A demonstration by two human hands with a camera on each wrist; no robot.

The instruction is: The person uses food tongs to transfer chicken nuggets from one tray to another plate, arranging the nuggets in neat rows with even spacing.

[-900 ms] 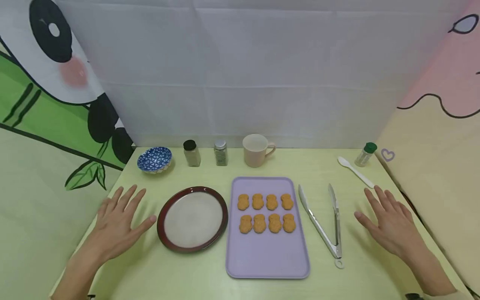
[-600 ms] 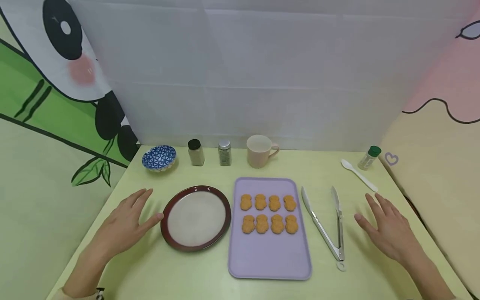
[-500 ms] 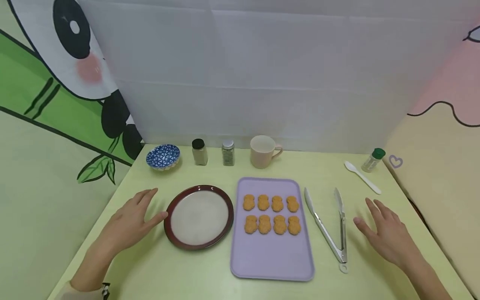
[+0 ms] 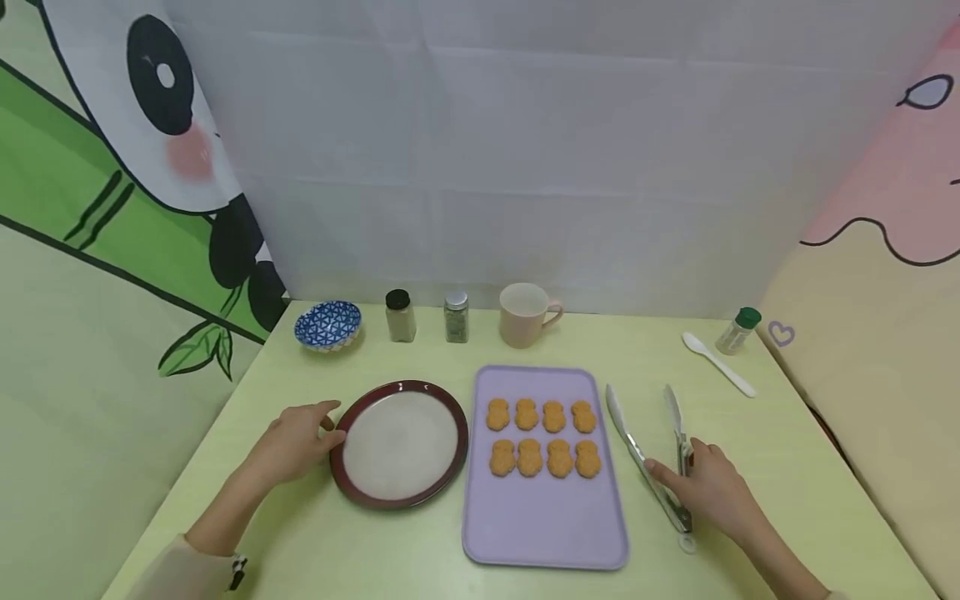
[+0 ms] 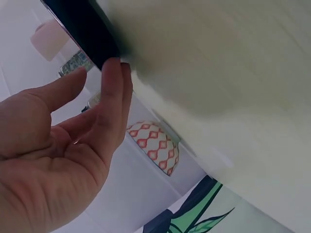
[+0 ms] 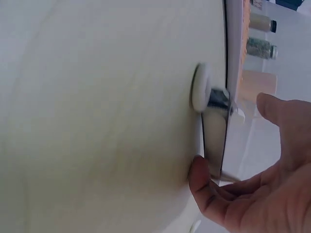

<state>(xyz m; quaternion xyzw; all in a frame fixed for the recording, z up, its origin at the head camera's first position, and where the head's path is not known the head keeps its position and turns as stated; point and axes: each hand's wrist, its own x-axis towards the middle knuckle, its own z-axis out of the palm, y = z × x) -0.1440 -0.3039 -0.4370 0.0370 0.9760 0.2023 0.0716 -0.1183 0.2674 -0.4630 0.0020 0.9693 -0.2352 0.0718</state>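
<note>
Pale yellow-green tabletop [image 4: 360, 554], faintly grained, before a creased white backdrop [image 4: 465, 150]. At left, a green, white and black cartoon panel [image 4: 82, 150]; at right, a pink and cream panel [image 4: 862, 342]. Across the tabletop, left to right: a plate [image 4: 401, 447], a lilac tray [image 4: 543, 525] bearing eight golden-brown pieces [image 4: 559, 459] in two rows of four, and tongs [image 4: 636, 451] with arms parted. Along the back, a bowl [image 4: 327, 326], black-capped jar [image 4: 401, 322], silver-capped jar [image 4: 456, 321] and mug [image 4: 521, 318]; at far right, a white spoon [image 4: 721, 366] and green-capped jar [image 4: 737, 332].

From the head view, left hand [image 4: 296, 442] at the plate's left rim, right hand [image 4: 712, 487] over the tongs' hinge half. Closer, from the left wrist, bent fingers with tips touching the plate's dark edge, thumb near; cannot tell whether pinching. From the right wrist, fingers curled at the tongs' arm, thumb wide of them; cannot tell whether gripping. Only from the left wrist, red diamonds on the bowl's outer wall.

Round plate with glossy brown-red rim and off-white centre; shiny metal tongs; blue triangles inside the bowl; pale pink, one-handled mug; lobed, crumb-like pieces.
</note>
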